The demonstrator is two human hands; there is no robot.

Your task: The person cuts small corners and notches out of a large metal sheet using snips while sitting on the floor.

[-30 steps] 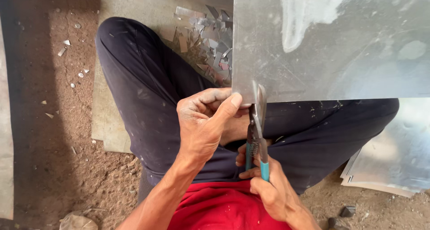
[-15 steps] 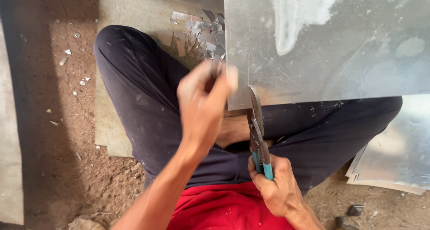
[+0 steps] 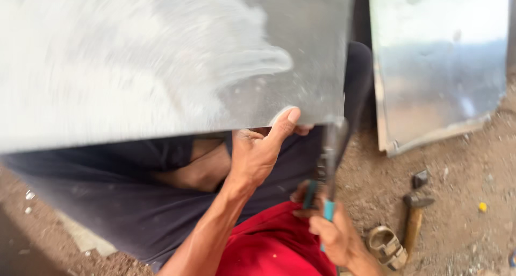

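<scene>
The big metal sheet (image 3: pixel 161 61) fills the upper left and centre of the frame, blurred, its near edge running across the middle over the person's dark trousers (image 3: pixel 134 200). A second sheet (image 3: pixel 441 66) leans at the upper right, its lower corner on the dirt (image 3: pixel 462 200).

The left hand (image 3: pixel 258 152), mid-frame, pinches the sheet's near edge, thumb on top and fingers curled beneath, so bare skin sits right on a cut edge. That looks like the main risk: if the sheet slides or twists, the edge could slice the thumb or palm.

The right hand (image 3: pixel 333 235), lower centre right, is closed round the teal handles of the snips (image 3: pixel 325 174), blades pointing up to the sheet's right corner. Whether the blades are biting metal is lost in the blur. The left thumb lies near that cutting line; a slip of the snips could nick it, or a sharp curl of offcut could spring toward the wrist.

The sheet rests over the lap with nothing clamping it. It may well sag or swing and pull the cut off line.

At the lower right, a hammer (image 3: pixel 414 222) and a small metal ring (image 3: pixel 386 246) lie on the dirt beside the right forearm, close enough to catch an elbow.
</scene>
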